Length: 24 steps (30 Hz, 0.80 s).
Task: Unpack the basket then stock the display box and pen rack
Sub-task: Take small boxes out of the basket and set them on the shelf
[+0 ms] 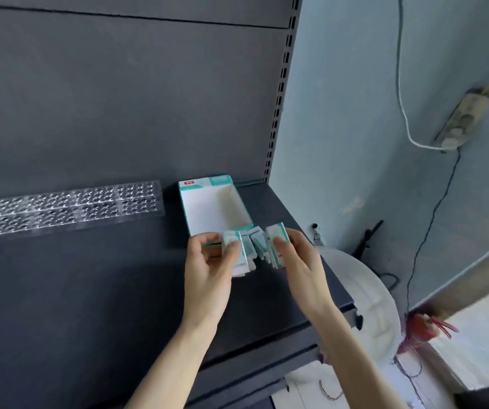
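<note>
White-and-teal small packets (pixel 250 246), a loose row running L–R, are held just above the dark shelf (pixel 89 290), at the near end of the display box (pixel 207 185). L hand (pixel 207 270) pinches the row's left end, thumb and fingers clamped on it. R hand (pixel 302 267) pinches the right end the same way. Packets stand roughly on end, some tilted. Behind them the box sits open-topped, white inside, long axis running away from the viewer, printed flap at far end. Further left, a clear pen rack (pixel 66 205) w/ rows of holes lies lengthwise L–R by the grey back panel (pixel 119 98).
</note>
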Tool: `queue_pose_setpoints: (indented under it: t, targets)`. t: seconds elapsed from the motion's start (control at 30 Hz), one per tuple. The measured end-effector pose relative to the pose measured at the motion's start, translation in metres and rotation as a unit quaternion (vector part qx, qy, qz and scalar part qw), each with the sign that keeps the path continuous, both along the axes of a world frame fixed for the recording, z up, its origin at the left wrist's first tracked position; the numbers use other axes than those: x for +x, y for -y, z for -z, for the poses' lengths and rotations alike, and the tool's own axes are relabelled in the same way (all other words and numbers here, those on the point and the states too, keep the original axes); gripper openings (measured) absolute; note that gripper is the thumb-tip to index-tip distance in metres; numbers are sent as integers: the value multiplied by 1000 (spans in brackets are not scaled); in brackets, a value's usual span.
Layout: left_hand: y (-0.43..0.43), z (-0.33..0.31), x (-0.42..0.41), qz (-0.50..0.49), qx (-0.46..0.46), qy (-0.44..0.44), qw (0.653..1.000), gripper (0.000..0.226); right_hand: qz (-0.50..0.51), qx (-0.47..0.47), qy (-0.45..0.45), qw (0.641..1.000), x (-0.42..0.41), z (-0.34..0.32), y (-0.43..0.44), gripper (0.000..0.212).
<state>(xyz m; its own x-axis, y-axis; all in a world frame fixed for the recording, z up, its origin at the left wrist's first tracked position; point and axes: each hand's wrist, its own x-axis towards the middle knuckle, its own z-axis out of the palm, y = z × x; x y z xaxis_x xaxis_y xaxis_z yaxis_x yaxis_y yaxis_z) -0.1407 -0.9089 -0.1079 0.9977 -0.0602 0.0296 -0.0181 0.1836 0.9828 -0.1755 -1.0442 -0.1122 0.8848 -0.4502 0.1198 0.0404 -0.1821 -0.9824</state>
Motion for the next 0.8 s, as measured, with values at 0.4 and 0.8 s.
queue_pose_setpoints:
  t: [0.4, 0.8]
  targets:
    - [20, 4, 6, -163, 247, -15, 955, 17, -73, -138, -89, 984, 42, 11, 53, 16]
    - [22, 12, 10, -155, 430, 13, 889, 22, -80, -305, -101, 943, 46, 14, 47, 30]
